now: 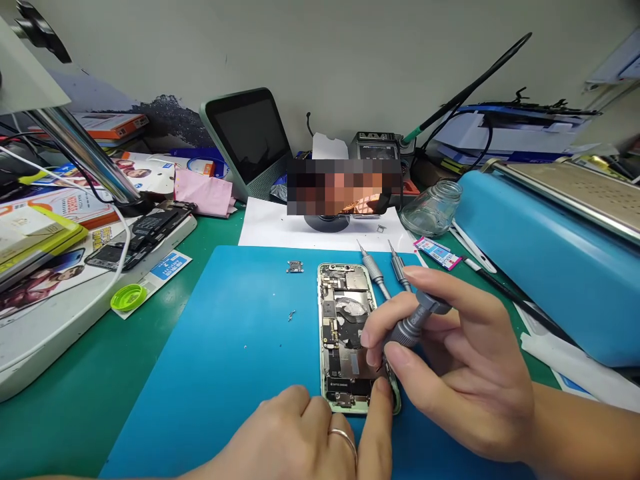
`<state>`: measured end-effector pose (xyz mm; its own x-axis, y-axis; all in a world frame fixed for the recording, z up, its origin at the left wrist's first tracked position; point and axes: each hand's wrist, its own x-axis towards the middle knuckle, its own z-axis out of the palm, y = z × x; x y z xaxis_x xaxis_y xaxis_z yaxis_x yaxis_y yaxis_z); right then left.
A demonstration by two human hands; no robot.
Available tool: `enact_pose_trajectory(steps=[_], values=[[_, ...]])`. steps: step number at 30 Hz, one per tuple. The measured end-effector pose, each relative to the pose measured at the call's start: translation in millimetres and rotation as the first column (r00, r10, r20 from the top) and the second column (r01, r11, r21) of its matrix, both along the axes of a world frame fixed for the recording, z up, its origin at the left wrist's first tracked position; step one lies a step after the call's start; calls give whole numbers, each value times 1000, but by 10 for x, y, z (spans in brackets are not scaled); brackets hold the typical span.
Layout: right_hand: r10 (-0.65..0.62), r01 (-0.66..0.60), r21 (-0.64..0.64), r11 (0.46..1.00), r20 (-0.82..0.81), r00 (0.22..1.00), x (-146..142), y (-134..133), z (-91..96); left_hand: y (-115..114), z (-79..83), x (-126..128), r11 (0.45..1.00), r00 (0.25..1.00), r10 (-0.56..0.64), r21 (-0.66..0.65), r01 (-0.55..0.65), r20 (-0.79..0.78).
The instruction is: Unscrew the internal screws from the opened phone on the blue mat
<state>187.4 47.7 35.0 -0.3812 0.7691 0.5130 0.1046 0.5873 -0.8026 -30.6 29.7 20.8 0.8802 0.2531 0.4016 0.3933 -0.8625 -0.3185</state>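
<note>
An opened smartphone (350, 313) lies on a blue mat (240, 313), its battery, boards and metal brackets exposed. My left hand (305, 433), with a ring on one finger, holds the phone's lower end. Its index finger presses near the lower right edge while the other fingers curl at the bottom; the thumb is hidden. Between thumb and fingers, my right hand (465, 367) grips a grey precision screwdriver (407, 328), tilted with its tip down at the phone's lower right. Two more screwdrivers, one (373, 270) and another (399, 263), lie beyond the phone.
Left of the phone sit a small metal part (295, 267) and several tiny screws (291, 316). A glass jar (433, 208) and a blue machine (545, 267) stand right. A smart display (250, 140) is behind; a lamp stand (95, 160) and phone parts (143, 237) are left.
</note>
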Motion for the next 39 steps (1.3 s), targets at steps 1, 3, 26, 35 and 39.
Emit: enact_pose_trajectory(steps=[1, 3, 26, 35, 39], values=[[-5, 5, -7, 1000, 6, 1000, -1, 1, 1, 3, -14, 1, 1000, 1000, -1, -3, 1, -2], [-23, 23, -17, 1000, 13, 1000, -4, 2, 3, 7, -35, -3, 1000, 1000, -3, -10, 3, -3], [-152, 149, 78, 986, 31, 988, 11, -72, 154, -25, -3, 7, 993, 996, -15, -114, 25, 85], [-150, 127, 200, 971, 101, 984, 226, -181, 84, -10, -7, -26, 994, 998, -30, -101, 35, 48], [-101, 82, 194, 978, 88, 991, 226, -172, 70, -31, -38, -57, 994, 999, -42, -107, 38, -31]])
